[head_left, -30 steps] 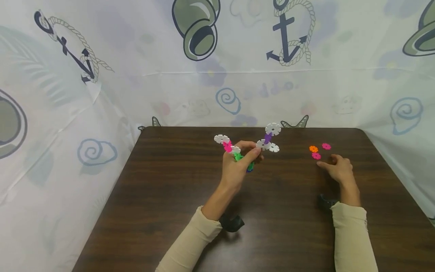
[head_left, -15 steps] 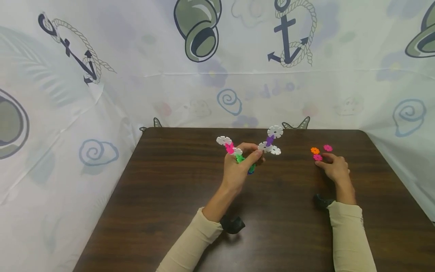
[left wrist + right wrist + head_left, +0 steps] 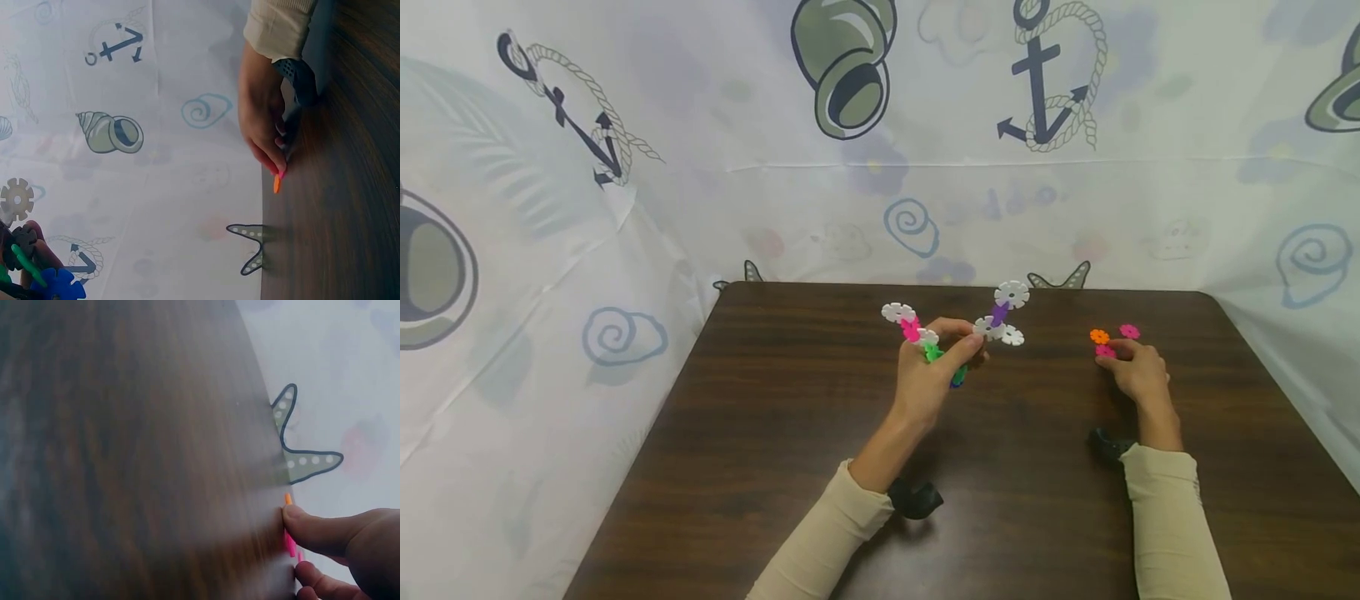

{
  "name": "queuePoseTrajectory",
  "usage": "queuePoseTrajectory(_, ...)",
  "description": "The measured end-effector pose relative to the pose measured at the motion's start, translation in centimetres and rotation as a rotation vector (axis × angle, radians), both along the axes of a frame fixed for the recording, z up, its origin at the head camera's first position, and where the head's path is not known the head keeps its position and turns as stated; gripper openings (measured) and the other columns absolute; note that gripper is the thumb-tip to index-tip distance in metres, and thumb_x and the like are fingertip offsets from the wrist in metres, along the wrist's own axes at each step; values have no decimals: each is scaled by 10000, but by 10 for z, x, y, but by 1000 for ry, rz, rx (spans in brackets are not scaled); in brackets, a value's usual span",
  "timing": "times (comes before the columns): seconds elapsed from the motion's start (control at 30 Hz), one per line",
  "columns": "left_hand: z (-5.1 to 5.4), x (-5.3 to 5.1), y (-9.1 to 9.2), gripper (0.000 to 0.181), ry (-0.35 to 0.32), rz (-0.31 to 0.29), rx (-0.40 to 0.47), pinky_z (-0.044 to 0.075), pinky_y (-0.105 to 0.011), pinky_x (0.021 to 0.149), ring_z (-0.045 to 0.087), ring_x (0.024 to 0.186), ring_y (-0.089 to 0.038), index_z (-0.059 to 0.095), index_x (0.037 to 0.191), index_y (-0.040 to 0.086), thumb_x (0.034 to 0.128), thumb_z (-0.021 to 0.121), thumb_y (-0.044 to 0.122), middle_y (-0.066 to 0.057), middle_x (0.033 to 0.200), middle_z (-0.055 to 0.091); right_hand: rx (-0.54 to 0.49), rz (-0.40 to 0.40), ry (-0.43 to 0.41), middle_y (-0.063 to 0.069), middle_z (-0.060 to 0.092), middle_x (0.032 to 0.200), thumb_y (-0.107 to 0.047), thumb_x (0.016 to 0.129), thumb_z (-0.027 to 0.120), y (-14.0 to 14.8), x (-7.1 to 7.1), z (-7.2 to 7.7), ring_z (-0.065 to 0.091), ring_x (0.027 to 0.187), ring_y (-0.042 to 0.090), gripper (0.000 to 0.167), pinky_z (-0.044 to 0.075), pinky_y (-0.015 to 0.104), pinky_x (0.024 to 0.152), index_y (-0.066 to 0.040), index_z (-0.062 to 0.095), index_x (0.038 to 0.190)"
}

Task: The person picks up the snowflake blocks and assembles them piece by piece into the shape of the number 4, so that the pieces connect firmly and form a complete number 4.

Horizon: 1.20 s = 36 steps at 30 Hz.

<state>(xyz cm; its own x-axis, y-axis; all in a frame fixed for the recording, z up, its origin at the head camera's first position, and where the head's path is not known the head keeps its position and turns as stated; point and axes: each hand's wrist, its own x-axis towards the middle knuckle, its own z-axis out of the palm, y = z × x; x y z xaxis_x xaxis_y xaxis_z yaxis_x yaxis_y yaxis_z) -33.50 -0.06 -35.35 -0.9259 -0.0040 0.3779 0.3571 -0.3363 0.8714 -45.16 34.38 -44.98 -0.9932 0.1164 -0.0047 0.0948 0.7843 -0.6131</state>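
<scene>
My left hand [image 3: 928, 371] holds up a chain of interlocking notched plastic discs. White, pink and green discs [image 3: 932, 352] run along its left side, and white discs with a purple disc [image 3: 1000, 314] rise from its right. In the left wrist view, a blue disc [image 3: 59, 285] and a white disc [image 3: 17, 199] show at the lower left. My right hand [image 3: 1141, 372] is low over the table, with thumb and index finger pinching a pink disc [image 3: 1103, 352]. An orange disc [image 3: 1099, 337] lies against that one, and another pink disc [image 3: 1130, 332] sits just beyond the fingers.
The dark wood-grain table [image 3: 760, 450] has its far edge close behind the loose discs. A pale curtain [image 3: 820, 208] with sea prints hangs behind and to the sides. Black wrist straps [image 3: 916, 500] stick out below both wrists.
My right hand has moved a little left and its thumb and index finger have come together on the near pink disc. The left hand keeps its hold; the whole view has shifted slightly.
</scene>
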Motion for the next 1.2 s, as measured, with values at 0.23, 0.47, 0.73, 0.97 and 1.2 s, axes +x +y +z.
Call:
queuePoseTrajectory(0.23,0,1,2,197,3,1,-2,626,-250,776,736,762,-103,679,1053,-91,953,719,74,66,824,759,-3,-21,-12,370,534,1343,-297,1041,601,-2,3,5,429,1272,607,489,290,718,1025,30,537,1399)
queuePoseTrajectory(0.47,1,2,0,172,20,10,-24,623,-256,793,731,784,-140,692,1045,-64,960,716,83,57,831,752,-35,-3,-20,360,535,1274,-234,1025,620,-7,6,9,515,1127,507,481,434,635,970,101,514,1354)
queuePoseTrajectory(0.73,2,2,0,181,23,-9,-22,625,-258,793,731,782,-125,683,1056,-72,966,707,82,61,846,758,11,20,-5,346,575,1206,-233,1018,610,-10,11,10,535,1063,496,469,461,610,894,74,521,1360)
queuePoseTrajectory(0.97,4,3,0,179,26,-7,-12,623,-249,778,729,770,-114,677,1053,-79,963,706,73,59,834,757,34,91,-12,374,604,1243,-276,1016,639,-13,15,19,565,1125,529,493,465,642,966,83,559,1343)
queuePoseTrajectory(1.2,6,6,-1,169,14,-4,-17,619,-249,780,729,780,-121,687,1058,-60,963,711,78,65,831,752,16,166,28,402,585,1271,-322,1035,619,-23,23,39,570,1146,535,582,479,646,958,137,519,1379)
